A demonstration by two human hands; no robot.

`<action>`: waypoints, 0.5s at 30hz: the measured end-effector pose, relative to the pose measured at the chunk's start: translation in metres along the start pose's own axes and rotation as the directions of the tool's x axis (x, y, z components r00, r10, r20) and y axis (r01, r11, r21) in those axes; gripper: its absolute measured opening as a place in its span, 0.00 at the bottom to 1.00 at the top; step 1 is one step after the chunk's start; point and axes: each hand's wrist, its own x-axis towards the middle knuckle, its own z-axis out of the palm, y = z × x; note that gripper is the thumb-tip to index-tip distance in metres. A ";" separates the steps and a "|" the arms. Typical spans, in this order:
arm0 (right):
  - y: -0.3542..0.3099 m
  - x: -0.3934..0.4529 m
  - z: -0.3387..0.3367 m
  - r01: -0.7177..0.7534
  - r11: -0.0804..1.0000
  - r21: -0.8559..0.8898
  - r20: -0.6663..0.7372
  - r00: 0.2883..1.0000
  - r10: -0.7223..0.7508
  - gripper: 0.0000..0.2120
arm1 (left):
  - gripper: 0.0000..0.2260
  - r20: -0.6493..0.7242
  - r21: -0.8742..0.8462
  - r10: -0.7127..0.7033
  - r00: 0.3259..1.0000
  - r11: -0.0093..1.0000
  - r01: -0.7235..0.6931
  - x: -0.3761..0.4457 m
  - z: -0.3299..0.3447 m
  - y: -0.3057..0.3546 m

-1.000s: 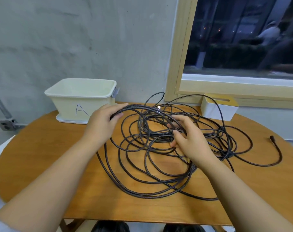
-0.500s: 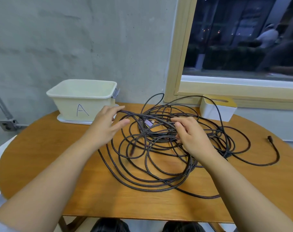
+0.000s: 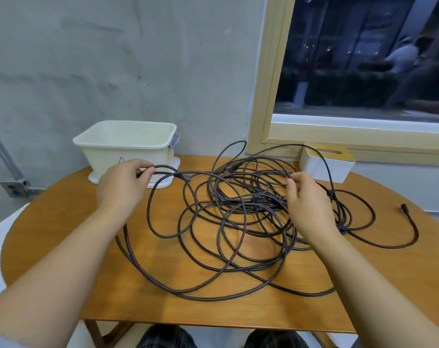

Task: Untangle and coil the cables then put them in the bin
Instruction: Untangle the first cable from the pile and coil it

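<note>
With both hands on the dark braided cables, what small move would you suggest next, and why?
Probably draw the left hand further left, feeding out the strand it pinches. The dark braided cables lie tangled on the round wooden table, the right hand pinches another strand, and the cream plastic bin waits behind.

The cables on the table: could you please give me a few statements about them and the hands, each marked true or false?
1. The left hand pinches a cable strand in front of the bin. True.
2. The cables lie coiled inside the bin. False: they sprawl tangled on the table.
3. The right hand pinches a strand. True.
4. One loose plug end hangs off the table. False: it lies on the table at the right.
</note>
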 end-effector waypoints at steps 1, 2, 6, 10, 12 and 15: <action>-0.002 -0.001 -0.002 -0.001 1.000 0.017 -0.010 1.000 0.001 0.14 | 0.09 0.019 -0.002 -0.016 1.000 1.000 0.016 0.000 0.001 -0.002; -0.004 -0.003 -0.004 0.006 0.999 0.034 -0.018 1.000 -0.005 0.15 | 0.09 0.049 -0.011 -0.028 0.998 1.000 0.028 0.000 0.003 -0.004; -0.009 -0.011 -0.013 0.086 0.991 0.107 -0.054 0.995 -0.080 0.16 | 0.13 0.238 -0.115 -0.021 0.971 0.992 0.050 -0.011 0.013 0.001; -0.011 -0.018 -0.021 0.181 0.982 0.056 -0.100 0.980 -0.174 0.14 | 0.16 0.355 -0.218 0.133 0.925 0.974 -0.057 -0.027 0.014 0.024; -0.012 -0.021 -0.025 0.220 0.971 0.090 -0.080 0.974 -0.213 0.13 | 0.20 0.368 -0.283 0.231 0.901 0.950 -0.128 -0.034 0.010 0.043; -0.017 -0.024 -0.029 0.287 0.947 0.147 -0.071 0.958 -0.279 0.13 | 0.25 0.407 -0.339 0.388 0.827 0.905 -0.258 -0.044 0.005 0.073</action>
